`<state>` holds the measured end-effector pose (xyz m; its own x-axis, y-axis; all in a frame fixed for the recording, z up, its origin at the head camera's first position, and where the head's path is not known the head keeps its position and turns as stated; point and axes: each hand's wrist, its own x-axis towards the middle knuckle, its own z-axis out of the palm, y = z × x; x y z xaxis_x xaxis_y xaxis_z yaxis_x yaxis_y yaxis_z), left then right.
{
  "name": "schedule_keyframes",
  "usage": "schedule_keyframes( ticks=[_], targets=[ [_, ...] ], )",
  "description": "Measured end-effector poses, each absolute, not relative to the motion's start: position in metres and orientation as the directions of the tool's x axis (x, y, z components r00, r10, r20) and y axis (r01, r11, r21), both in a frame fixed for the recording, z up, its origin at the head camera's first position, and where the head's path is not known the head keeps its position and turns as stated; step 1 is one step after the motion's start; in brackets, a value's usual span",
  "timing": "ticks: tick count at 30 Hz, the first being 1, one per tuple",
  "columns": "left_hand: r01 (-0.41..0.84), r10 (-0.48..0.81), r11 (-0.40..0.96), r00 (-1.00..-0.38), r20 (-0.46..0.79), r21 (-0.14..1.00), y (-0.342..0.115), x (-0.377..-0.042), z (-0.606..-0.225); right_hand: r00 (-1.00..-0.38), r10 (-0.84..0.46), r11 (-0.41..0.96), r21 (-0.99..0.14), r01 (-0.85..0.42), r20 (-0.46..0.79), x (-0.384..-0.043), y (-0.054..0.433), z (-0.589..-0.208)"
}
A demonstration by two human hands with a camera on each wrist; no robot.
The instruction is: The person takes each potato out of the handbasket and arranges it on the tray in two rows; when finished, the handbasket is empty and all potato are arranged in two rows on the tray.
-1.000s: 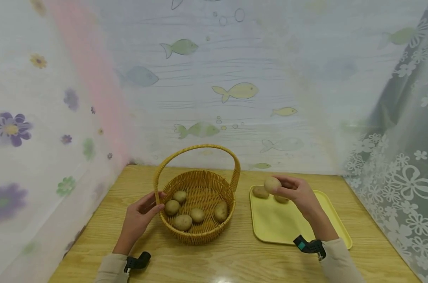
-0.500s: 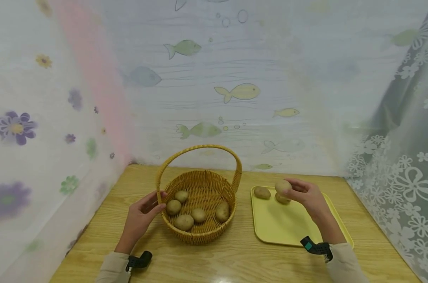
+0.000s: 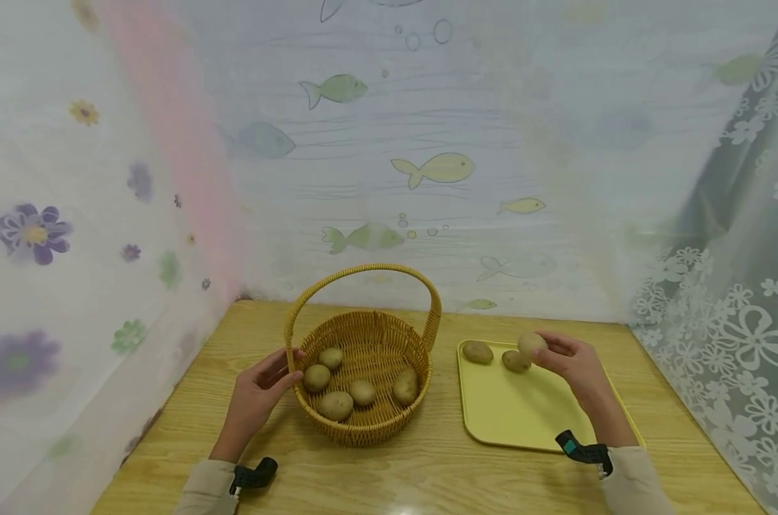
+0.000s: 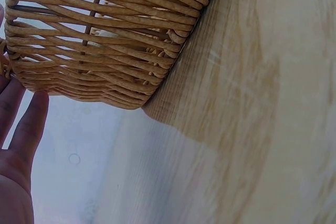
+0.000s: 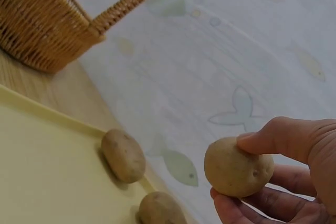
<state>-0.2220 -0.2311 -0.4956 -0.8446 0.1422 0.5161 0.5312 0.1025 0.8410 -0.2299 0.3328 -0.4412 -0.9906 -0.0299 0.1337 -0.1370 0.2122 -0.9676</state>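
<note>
A round pale potato is pinched between the thumb and fingers of my right hand, over the back of the yellow tray. Two more potatoes lie on that tray, to the left of the held one: a longer potato in the back left corner and a small potato beside it. At the left, my left hand holds the wicker basket by its rim, thumb and fingers around the foot of the handle. Several potatoes lie inside the basket.
The basket's tall arched handle rises above its rim. Both stand on a wooden table. A curtain with printed fish hangs behind the table, and flowered sheets close off the sides.
My right hand has moved right and a little down with the potato, from over the tray's back left corner to beyond the second potato. The left hand stays at the basket.
</note>
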Motion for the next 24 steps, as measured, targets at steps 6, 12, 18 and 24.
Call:
schedule_keyframes(
  ticks=[6, 12, 18, 24],
  targets=[
    [0.535, 0.149, 0.107, -0.842, 0.519, 0.838, -0.231, -0.223, -0.494, -0.993, 0.026, 0.203, -0.973, -0.106, 0.114, -0.236, 0.343, -0.449],
    [0.54, 0.154, 0.105, -0.839, 0.522, 0.835, -0.23, -0.223, -0.493, -0.996, 0.07, 0.205, -0.978, -0.046, 0.061, -0.238, 0.353, -0.456],
    [0.531, 0.148, 0.1, -0.844, 0.515, 0.842, -0.23, -0.223, -0.496, -0.995, 0.102, 0.215, -0.977, 0.002, 0.02, -0.236, 0.356, -0.461],
    [0.531, 0.141, 0.112, -0.845, 0.515, 0.84, -0.232, -0.222, -0.498, -0.991, 0.137, 0.238, -0.971, 0.034, -0.001, -0.237, 0.36, -0.471]
  ],
)
